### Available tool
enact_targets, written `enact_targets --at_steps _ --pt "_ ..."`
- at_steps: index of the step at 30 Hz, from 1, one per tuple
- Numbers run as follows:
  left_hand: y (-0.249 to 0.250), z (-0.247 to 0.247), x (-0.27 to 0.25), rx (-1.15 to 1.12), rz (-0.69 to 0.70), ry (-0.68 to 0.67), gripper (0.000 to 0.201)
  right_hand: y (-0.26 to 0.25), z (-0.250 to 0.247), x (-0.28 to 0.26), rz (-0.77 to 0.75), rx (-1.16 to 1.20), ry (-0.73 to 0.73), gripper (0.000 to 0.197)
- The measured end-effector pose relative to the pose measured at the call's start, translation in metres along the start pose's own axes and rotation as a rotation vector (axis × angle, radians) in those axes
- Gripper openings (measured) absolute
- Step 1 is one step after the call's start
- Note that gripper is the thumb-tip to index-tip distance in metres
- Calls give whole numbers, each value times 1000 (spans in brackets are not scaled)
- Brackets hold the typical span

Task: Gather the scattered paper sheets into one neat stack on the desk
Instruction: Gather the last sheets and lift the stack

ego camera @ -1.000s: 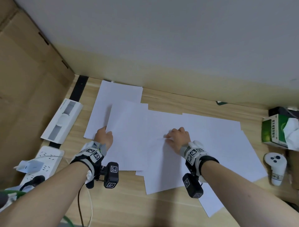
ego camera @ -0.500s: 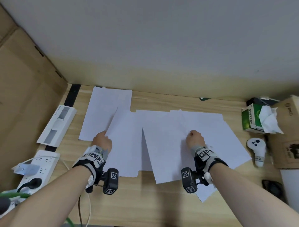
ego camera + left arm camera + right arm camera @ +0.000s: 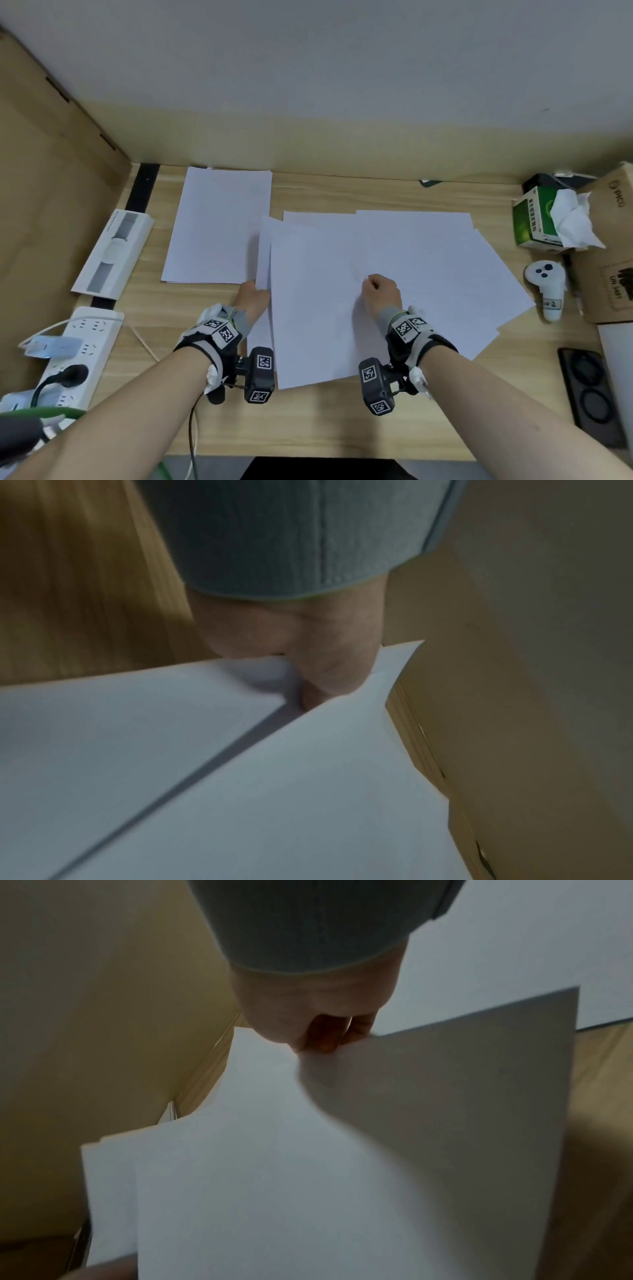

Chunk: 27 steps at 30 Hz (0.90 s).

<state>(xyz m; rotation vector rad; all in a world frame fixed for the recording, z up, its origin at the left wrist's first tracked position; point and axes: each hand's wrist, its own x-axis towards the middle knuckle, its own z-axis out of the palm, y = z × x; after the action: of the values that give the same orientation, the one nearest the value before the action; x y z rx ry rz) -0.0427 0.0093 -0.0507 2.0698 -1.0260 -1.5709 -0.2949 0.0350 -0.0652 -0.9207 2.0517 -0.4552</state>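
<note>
Several white paper sheets lie on the wooden desk [image 3: 342,421]. One sheet [image 3: 219,226] lies flat and apart at the back left. The others overlap in a loose fan [image 3: 428,267] across the middle and right. My left hand [image 3: 251,296] pinches the left edge of a sheet [image 3: 264,253] that is tucked against the fan; in the left wrist view the thumb and fingers [image 3: 318,674] close on this sheet [image 3: 274,791]. My right hand [image 3: 378,291], fingers curled, pinches a sheet from the fan. In the right wrist view that sheet [image 3: 445,1096] curls up from the fingertips [image 3: 325,1042].
A cardboard wall [image 3: 51,171] closes the left side, with a white box [image 3: 113,253] and a power strip [image 3: 82,346] along it. At the right stand a green tissue box [image 3: 534,219], a white controller [image 3: 548,287], a cardboard box [image 3: 613,246] and a black case [image 3: 592,394].
My left hand has slid its sheet right, off the back-left sheet and against the fan. My right hand went from lying flat on the papers to a curled pinch on one sheet.
</note>
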Motion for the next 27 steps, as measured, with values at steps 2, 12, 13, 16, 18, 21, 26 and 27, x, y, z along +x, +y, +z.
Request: enact_targets --at_steps 2,12,13,16,18,21,26,27 --pt "-3 1 4 -32 -46 9 15 0 10 -1 -29 0 -35 33" --pt "-5 -15 9 96 56 -6 14 -10 20 15 -14 -133 -20 16" --pt "-1 -19 11 97 60 23 11 -12 15 20 -17 -154 20 16" --pt "9 -30 22 129 74 95 17 -20 9 35 11 -211 71 37" --pt "17 -35 31 201 69 136 26 -27 7 44 62 -365 94 48" --pt "21 -36 45 277 39 176 30 -30 4 56 46 -496 -5 41" --pt "20 -24 53 283 9 179 30 -24 0 58 12 -388 -62 36" --pt "21 -22 53 278 7 170 30 -24 1 55 4 -338 -34 34"
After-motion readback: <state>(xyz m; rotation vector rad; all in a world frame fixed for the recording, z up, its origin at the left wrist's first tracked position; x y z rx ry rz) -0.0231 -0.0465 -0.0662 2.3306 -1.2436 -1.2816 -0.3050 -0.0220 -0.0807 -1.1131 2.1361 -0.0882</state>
